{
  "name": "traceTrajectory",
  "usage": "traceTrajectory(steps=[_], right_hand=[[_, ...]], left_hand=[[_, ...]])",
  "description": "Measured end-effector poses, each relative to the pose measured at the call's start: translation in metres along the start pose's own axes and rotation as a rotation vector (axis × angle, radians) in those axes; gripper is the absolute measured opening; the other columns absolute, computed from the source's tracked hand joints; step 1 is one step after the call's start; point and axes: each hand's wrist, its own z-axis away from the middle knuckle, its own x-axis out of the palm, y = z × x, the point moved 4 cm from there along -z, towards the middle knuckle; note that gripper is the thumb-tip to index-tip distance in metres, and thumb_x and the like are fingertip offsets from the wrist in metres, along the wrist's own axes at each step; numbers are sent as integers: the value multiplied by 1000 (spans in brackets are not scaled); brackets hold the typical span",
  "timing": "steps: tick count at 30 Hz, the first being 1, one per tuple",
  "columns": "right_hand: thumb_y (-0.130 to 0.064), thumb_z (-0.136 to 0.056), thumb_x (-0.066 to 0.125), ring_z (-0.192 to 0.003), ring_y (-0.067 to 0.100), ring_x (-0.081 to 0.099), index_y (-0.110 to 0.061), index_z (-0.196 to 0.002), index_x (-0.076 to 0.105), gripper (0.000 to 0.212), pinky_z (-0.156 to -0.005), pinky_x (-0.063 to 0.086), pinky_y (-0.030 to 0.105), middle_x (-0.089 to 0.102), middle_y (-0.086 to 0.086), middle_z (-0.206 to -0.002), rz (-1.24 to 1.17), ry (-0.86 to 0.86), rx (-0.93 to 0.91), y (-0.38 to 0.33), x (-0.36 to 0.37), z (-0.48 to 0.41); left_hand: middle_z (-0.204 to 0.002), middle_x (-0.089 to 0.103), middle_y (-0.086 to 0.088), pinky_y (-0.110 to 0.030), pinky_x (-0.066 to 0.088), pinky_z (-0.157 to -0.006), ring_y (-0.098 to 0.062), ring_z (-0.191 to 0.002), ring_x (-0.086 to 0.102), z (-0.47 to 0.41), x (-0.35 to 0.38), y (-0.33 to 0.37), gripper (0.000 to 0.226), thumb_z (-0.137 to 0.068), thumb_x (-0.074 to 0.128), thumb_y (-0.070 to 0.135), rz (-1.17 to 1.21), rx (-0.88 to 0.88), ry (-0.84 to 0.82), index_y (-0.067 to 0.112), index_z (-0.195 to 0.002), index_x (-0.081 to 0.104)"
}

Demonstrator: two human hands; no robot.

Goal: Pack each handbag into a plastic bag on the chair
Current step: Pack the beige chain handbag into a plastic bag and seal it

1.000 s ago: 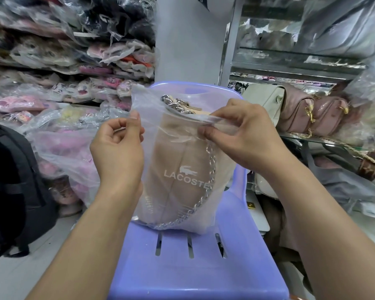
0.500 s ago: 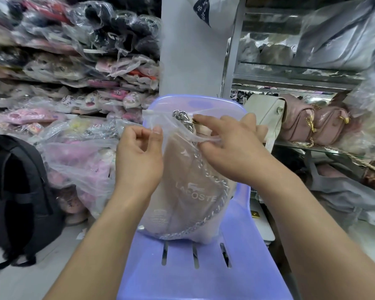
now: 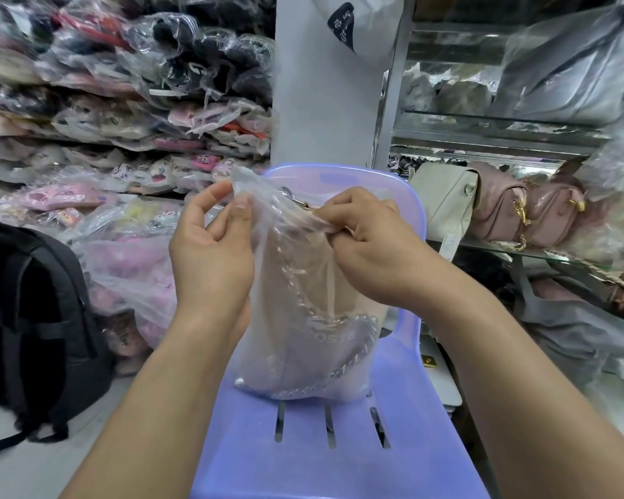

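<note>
Hands, left (image 3: 211, 253) and right (image 3: 371, 250), pinch plastic bag (image 3: 267, 196) mouth (handbag (image 3: 303, 282) inside).

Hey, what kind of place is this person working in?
Likely a bag shop's stockroom: plastic-wrapped goods piled high, loose handbags on a glass shelf, and a handbag in a plastic bag on the chair.

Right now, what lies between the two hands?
The gathered mouth of the clear plastic bag, pinched by the left hand and the right hand, with the tan handbag and its chain inside; the head view shows it.
</note>
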Motion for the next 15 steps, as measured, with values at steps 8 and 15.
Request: traceTrajectory(steps=[8,15], right_hand=[[-6,-89,44,-110,17,31,-35,-99,58,33,-95,25,35,53,-16,-97,-108,130,-1,-1,1,0],[-19,-84,40,-109,15,46,-42,-125,68,55,-105,25,34,48,-12,-96,-92,194,-85,2,12,-6]], left_hand=[[-106,77,4,-34,51,-105,-10,-109,70,0,0,-1,16,-98,63,14,-5,-14,-28,24,-110,68],[-108,76,-5,-41,51,-104,-22,-110,70,1,5,-5,16,-100,60,14,15,-15,-69,19,-112,68]])
